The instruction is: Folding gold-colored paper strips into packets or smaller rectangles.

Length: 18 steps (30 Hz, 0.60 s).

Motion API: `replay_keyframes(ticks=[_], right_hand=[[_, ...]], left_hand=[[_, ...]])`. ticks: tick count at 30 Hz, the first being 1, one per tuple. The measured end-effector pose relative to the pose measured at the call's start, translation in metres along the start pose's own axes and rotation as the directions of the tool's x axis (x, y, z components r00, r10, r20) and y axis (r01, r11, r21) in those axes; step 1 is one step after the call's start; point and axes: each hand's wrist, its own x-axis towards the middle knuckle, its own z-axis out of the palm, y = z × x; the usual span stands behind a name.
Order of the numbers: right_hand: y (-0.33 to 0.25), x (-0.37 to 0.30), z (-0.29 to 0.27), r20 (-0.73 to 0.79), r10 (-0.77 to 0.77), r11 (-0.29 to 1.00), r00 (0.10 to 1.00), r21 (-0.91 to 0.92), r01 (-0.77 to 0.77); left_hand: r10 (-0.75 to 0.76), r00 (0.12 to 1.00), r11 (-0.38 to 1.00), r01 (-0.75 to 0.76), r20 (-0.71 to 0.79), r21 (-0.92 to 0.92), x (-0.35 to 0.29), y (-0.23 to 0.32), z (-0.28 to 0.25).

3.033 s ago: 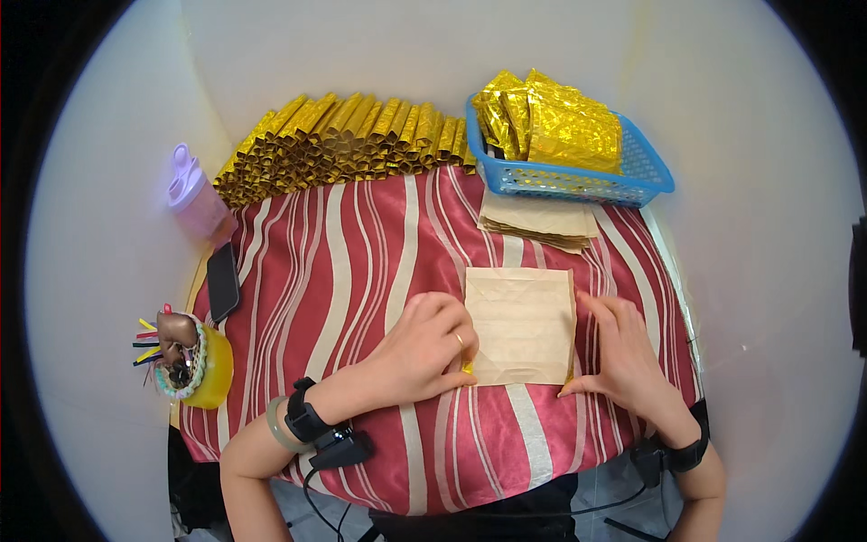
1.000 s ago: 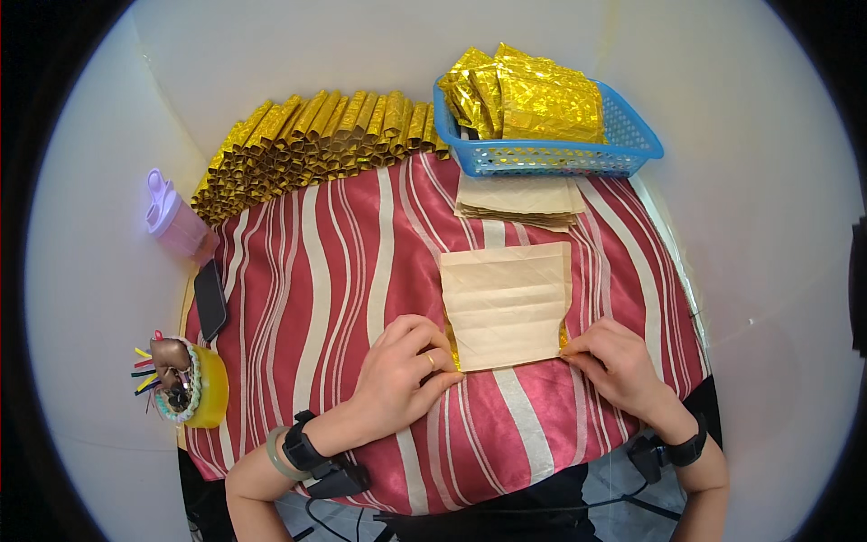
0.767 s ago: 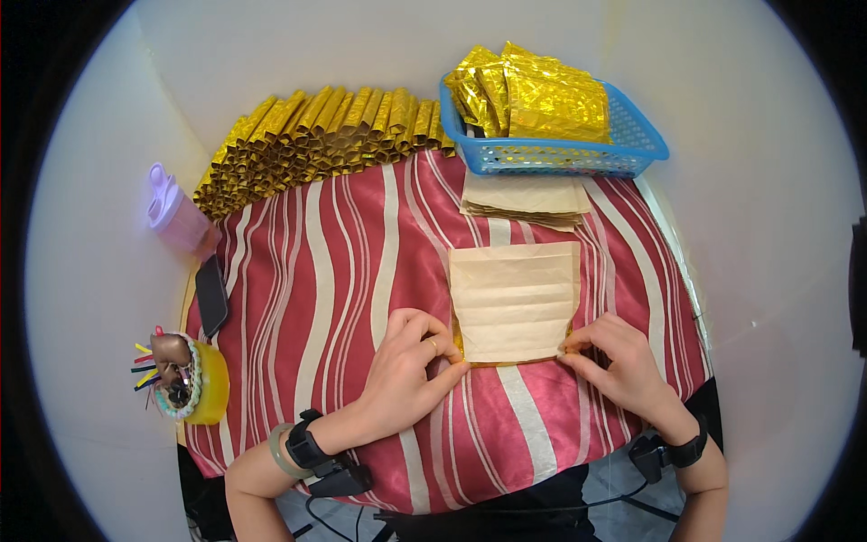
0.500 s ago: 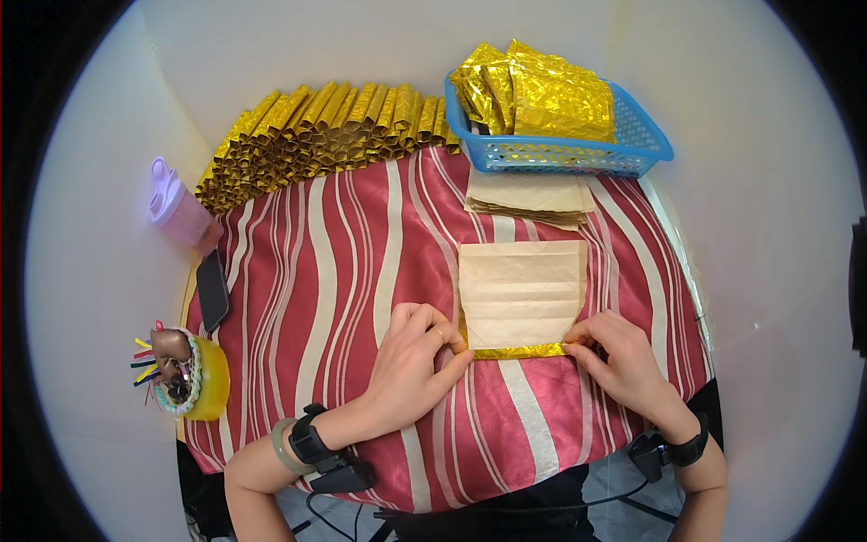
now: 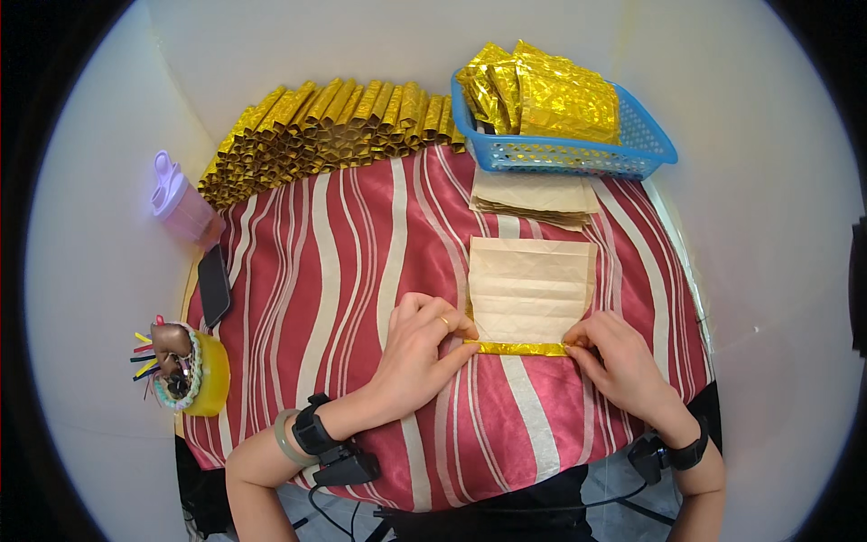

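Observation:
A sheet of foil-backed paper (image 5: 533,289) lies on the striped cloth with its tan side up and faint creases across it. Its near edge is turned over into a narrow gold band (image 5: 519,349). My left hand (image 5: 420,343) pinches the left end of that band between thumb and fingers. At the opposite end, my right hand (image 5: 617,359) pinches the band the same way. Behind this sheet sits a stack of tan paper sheets (image 5: 533,199), partly under the blue basket (image 5: 578,160).
Gold foil packets (image 5: 564,95) fill the basket. Many gold paper tubes (image 5: 334,126) are piled at the back left. Along the left edge are a purple lidded cup (image 5: 185,208), a black phone (image 5: 214,285) and a yellow container (image 5: 212,378) of small items. Striped cloth (image 5: 352,235) covers the table.
The gold band at the near edge has rolled slightly away from me, covering a little more of the tan side. Both hands keep their pinch on its ends.

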Motion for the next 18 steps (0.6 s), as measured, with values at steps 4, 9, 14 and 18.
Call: replay_keyframes(ticks=[4, 9, 14, 18], right_hand=[[0.001, -0.003, 0.002, -0.006, -0.024, 0.999, 1.0, -0.022, 0.024], [-0.002, -0.005, 0.002, -0.059, 0.089, 0.987, 0.994, 0.142, -0.08], [0.007, -0.009, 0.003, -0.109, -0.021, 0.991, 0.994, 0.129, 0.035], [0.003, -0.009, 0.002, -0.129, 0.081, 0.985, 0.988, 0.159, -0.06]], left_hand=[[-0.051, 0.997, 0.997, 0.054, 0.056, -0.055, 0.002, 0.002, -0.002], [-0.102, 0.994, 0.992, 0.105, 0.042, -0.065, 0.002, 0.002, 0.0], [-0.179, 0.983, 0.978, 0.181, 0.032, -0.102, 0.002, 0.005, -0.001], [-0.208, 0.977, 0.971, 0.212, 0.045, -0.11, 0.002, 0.005, -0.001]])
